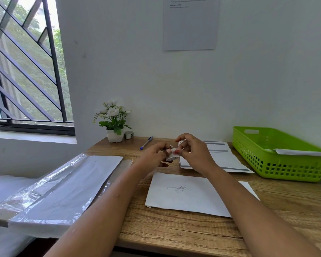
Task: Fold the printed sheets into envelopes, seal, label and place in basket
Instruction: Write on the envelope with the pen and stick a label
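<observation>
Here, the wooden bench [174, 229] carries a plastic-wrapped pack of envelopes [63, 186] at its left edge, long axis running near-left to far-right. A green basket [285, 169] stands far right with a white paper [300, 152] in it. A white envelope [189, 193] lies flat in the near middle, long axis left to right, scribble facing up. Printed sheets [222, 156] lie just beyond. Above these, the left hand [154, 154] and right hand [195, 153], fingers curled, both pinch a small curled white strip [171, 154].
</observation>
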The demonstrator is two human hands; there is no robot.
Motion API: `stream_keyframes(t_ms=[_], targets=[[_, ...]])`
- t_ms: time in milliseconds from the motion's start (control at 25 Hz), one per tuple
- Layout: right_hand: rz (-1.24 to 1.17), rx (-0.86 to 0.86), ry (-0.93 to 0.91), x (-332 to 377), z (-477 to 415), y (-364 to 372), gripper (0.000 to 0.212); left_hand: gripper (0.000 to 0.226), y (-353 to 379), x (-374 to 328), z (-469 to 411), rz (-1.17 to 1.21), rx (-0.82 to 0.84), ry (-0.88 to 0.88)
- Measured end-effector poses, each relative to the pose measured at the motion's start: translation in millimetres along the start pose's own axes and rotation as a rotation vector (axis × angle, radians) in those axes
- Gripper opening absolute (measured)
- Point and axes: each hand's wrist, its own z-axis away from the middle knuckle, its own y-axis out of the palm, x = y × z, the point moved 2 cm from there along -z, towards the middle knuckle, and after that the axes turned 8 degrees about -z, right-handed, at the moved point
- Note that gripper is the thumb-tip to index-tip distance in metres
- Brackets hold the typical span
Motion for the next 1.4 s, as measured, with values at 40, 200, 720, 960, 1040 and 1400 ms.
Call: stream_keyframes(t_ms=[40,200,720,960,1040,1400], targets=[[0.011,0.0,-0.006,0.4,0.1,0.4,0.025,0.016,0.1,0.3,0.1,-0.004,0.001,0.001],[0.039,-0.004,-0.024,0.3,0.2,0.6,0.022,0.014,2.1,-0.3,0.5,0.018,-0.001,0.001],[-0.11,-0.016,0.066,1.9,0.4,-3.1,0.017,0.01,1.9,-5.2,2.0,0.201,0.011,0.012],[-0.453,0.164,0.425,-6.9,3.7,3.3,0.015,0.011,1.4,-6.0,2.9,0.329,0.04,-0.002],[-0.475,0.164,0.444,-8.8,3.2,5.2,0.016,0.012,1.9,-5.8,3.7,0.319,0.044,-0.004],[-0.34,-0.012,0.353,-13.5,1.5,2.7,0.022,0.018,-11.1,2.8,-2.0,-0.295,-0.153,-0.036]])
